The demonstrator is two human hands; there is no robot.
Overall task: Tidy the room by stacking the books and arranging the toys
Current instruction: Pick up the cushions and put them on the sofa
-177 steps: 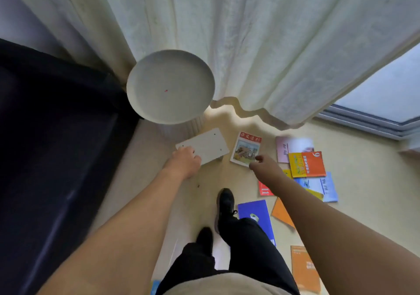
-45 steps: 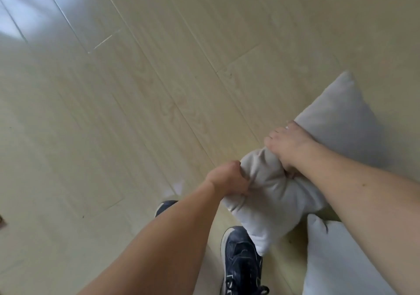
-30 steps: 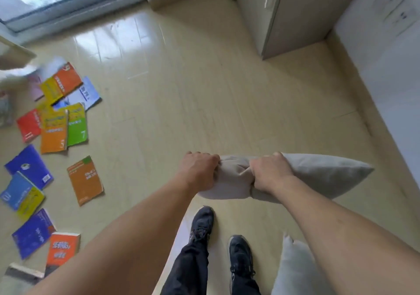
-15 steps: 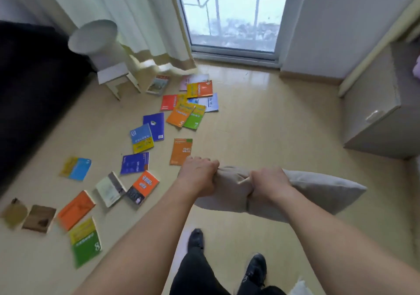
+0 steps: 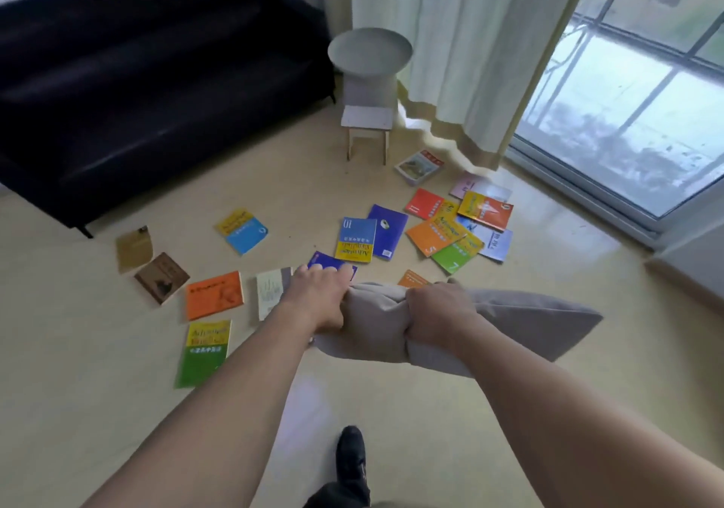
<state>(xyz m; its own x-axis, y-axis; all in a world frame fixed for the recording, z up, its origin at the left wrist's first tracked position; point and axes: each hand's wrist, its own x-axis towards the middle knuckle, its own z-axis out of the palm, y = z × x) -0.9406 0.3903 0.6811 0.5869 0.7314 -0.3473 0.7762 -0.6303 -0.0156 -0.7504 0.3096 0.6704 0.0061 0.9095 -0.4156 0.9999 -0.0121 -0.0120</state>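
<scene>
Both hands grip one end of a soft grey fabric cushion, the left hand and right hand bunching it side by side, so it hangs above the pale wooden floor. Scattered thin colourful paperback books lie flat and unstacked between the black leather sofa and the glass balcony door, probably awaiting collection once the cushion is put away.

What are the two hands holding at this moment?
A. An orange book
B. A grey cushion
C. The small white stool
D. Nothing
B: the left hand and right hand both grip one end of the grey cushion, held above the floor.
</scene>
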